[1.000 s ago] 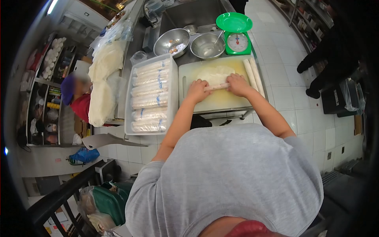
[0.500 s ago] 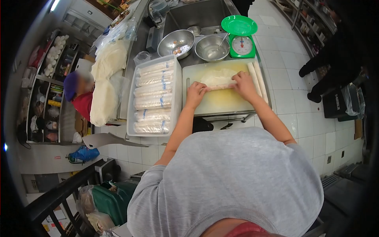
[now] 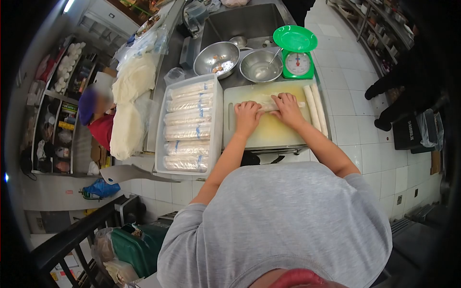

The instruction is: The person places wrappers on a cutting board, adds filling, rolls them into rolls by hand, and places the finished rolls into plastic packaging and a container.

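A pale spring roll (image 3: 267, 102) in thin wrapper lies crosswise on the yellowish-white cutting board (image 3: 269, 136). My left hand (image 3: 248, 116) is closed on its left part, the fingers curled over the top. My right hand (image 3: 288, 110) is closed on it further right, close to the left hand. Part of the roll is hidden beneath my fingers. Two long pale rolls (image 3: 311, 107) lie side by side along the board's right edge. Left of the board, a white plastic tub (image 3: 215, 129) holds several plastic-wrapped rolls (image 3: 188, 116) with blue print.
Behind the board stand two steel bowls (image 3: 260, 58), one with a utensil in it, and a green scale (image 3: 298, 65). A sink (image 3: 240, 24) lies beyond. Stacked wrapper sheets (image 3: 129, 115) are at left, near a person in a purple cap (image 3: 87, 106). Another person's dark legs (image 3: 391, 98) show at right.
The flat wrapper sheet behind the roll is now rolled up around it. My hands have moved closer together and curled over the roll. The camera view has shifted slightly.
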`<state>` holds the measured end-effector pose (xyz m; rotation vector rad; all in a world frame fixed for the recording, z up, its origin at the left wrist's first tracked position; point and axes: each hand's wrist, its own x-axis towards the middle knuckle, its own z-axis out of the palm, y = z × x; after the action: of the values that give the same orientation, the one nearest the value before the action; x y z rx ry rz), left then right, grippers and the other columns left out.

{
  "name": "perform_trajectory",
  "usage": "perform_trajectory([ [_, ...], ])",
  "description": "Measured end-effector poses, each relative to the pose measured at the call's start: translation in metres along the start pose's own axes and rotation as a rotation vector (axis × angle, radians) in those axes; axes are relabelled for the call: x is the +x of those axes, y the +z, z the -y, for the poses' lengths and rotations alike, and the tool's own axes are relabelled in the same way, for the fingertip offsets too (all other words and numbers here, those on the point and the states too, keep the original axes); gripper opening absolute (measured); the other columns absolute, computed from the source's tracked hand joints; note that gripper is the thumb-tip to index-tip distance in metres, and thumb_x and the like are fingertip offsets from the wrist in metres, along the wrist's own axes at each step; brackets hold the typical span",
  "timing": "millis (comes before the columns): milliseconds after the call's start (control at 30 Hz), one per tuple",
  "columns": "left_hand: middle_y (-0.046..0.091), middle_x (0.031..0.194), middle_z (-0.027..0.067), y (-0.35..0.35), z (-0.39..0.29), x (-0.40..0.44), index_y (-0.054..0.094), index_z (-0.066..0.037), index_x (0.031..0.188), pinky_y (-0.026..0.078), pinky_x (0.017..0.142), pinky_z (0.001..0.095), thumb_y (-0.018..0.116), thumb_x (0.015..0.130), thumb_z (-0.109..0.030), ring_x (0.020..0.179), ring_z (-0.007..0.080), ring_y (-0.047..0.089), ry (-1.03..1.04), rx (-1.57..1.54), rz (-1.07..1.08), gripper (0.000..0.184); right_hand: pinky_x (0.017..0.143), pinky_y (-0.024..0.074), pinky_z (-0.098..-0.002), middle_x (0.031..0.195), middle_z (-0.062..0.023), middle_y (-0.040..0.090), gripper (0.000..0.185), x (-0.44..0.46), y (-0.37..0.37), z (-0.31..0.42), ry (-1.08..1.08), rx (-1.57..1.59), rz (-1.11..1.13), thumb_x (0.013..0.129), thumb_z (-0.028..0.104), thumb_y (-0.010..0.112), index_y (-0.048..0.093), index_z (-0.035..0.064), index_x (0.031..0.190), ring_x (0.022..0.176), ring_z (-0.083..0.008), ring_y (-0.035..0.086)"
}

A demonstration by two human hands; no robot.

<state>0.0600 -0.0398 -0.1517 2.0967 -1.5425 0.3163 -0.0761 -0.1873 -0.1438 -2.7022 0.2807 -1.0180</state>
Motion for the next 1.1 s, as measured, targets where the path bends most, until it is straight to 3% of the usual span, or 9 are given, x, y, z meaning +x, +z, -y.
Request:
perform_trajectory([
  [167, 0.057, 0.101, 0.0018, 0.005, 0.008, 0.017, 0.063, -0.014, 0.097, 0.027, 0.094, 0.0468, 0.069, 0.076, -0.031, 0.102, 0.0233, 0.049, -0.038, 0.029, -0.019, 0.028, 0.085, 0.0347, -0.0397, 0.093, -0.0074, 0.052, 0.033, 0.007, 0.009, -0.019, -0.022, -0.012, 0.238, 0.075, 0.024, 0.066, 0.059, 0.0104, 0.104, 0.097, -0.0266, 0.049],
  [233, 0.058, 0.101, 0.0013, -0.001, 0.000, 0.026, 0.065, -0.015, 0.095, 0.025, 0.096, 0.0492, 0.067, 0.078, -0.029, 0.103, 0.0232, 0.049, -0.075, -0.061, -0.129, 0.023, 0.085, 0.0348, -0.0399, 0.093, -0.0075, 0.052, 0.032, 0.012, 0.018, -0.029, -0.036, -0.044, 0.185, 0.075, 0.025, 0.066, 0.059, 0.0103, 0.102, 0.098, -0.0262, 0.048],
  [367, 0.057, 0.102, 0.0017, 0.010, 0.011, 0.024, 0.064, -0.015, 0.099, 0.021, 0.101, 0.0549, 0.067, 0.078, -0.030, 0.104, 0.0237, 0.049, -0.105, 0.007, -0.011, 0.026, 0.084, 0.0355, -0.0406, 0.090, -0.0075, 0.052, 0.026, 0.023, 0.021, -0.022, -0.019, -0.048, 0.029, 0.074, 0.023, 0.066, 0.060, 0.0109, 0.095, 0.096, -0.0253, 0.048],
  [633, 0.055, 0.105, 0.0020, 0.016, 0.024, 0.048, 0.066, -0.019, 0.094, 0.019, 0.103, 0.0609, 0.064, 0.080, -0.029, 0.107, 0.0236, 0.048, -0.140, -0.006, -0.045, 0.017, 0.083, 0.0361, -0.0424, 0.093, -0.0095, 0.051, 0.025, 0.033, 0.039, -0.040, -0.006, 0.002, 0.176, 0.075, 0.022, 0.065, 0.063, 0.0100, 0.097, 0.095, -0.0262, 0.049],
  [767, 0.054, 0.109, 0.0037, 0.011, 0.033, 0.059, 0.066, -0.016, 0.100, 0.020, 0.103, 0.0613, 0.063, 0.081, -0.032, 0.108, 0.0250, 0.048, -0.107, 0.088, 0.153, 0.025, 0.084, 0.0359, -0.0429, 0.095, -0.0094, 0.052, 0.026, 0.037, 0.049, -0.041, 0.059, -0.095, 0.092, 0.076, 0.021, 0.065, 0.062, 0.0106, 0.100, 0.096, -0.0264, 0.049],
  [833, 0.054, 0.110, 0.0056, 0.014, 0.038, 0.065, 0.065, -0.014, 0.104, 0.021, 0.103, 0.0615, 0.062, 0.082, -0.035, 0.109, 0.0255, 0.048, -0.132, 0.125, 0.232, 0.030, 0.084, 0.0361, -0.0430, 0.096, -0.0096, 0.052, 0.030, 0.035, 0.044, -0.035, -0.037, -0.050, 0.093, 0.076, 0.023, 0.065, 0.061, 0.0108, 0.104, 0.097, -0.0267, 0.049],
  [933, 0.054, 0.113, 0.0112, 0.007, 0.033, 0.071, 0.063, -0.010, 0.109, 0.025, 0.101, 0.0608, 0.060, 0.083, -0.041, 0.110, 0.0266, 0.049, -0.257, 0.280, 0.263, 0.041, 0.086, 0.0363, -0.0428, 0.098, -0.0097, 0.053, 0.035, 0.040, 0.037, -0.034, -0.067, -0.036, 0.122, 0.076, 0.024, 0.066, 0.059, 0.0112, 0.108, 0.098, -0.0268, 0.049],
  [1033, 0.053, 0.116, 0.0178, -0.023, 0.026, 0.075, 0.060, -0.008, 0.115, 0.030, 0.098, 0.0595, 0.061, 0.082, -0.046, 0.111, 0.0317, 0.049, -0.530, 0.197, 0.454, 0.050, 0.085, 0.0381, -0.0419, 0.099, -0.0095, 0.053, 0.035, 0.044, 0.040, -0.039, -0.044, -0.039, 0.170, 0.077, 0.024, 0.065, 0.058, 0.0111, 0.109, 0.098, -0.0270, 0.050],
  [1100, 0.051, 0.120, 0.0193, -0.037, 0.029, 0.068, 0.057, -0.004, 0.117, 0.036, 0.094, 0.0572, 0.061, 0.081, -0.049, 0.113, 0.0337, 0.048, -0.606, -0.036, 0.418, 0.057, 0.082, 0.0401, -0.0414, 0.098, -0.0100, 0.054, 0.034, 0.044, 0.043, -0.042, -0.019, -0.054, 0.229, 0.078, 0.024, 0.064, 0.058, 0.0107, 0.108, 0.096, -0.0280, 0.051],
])
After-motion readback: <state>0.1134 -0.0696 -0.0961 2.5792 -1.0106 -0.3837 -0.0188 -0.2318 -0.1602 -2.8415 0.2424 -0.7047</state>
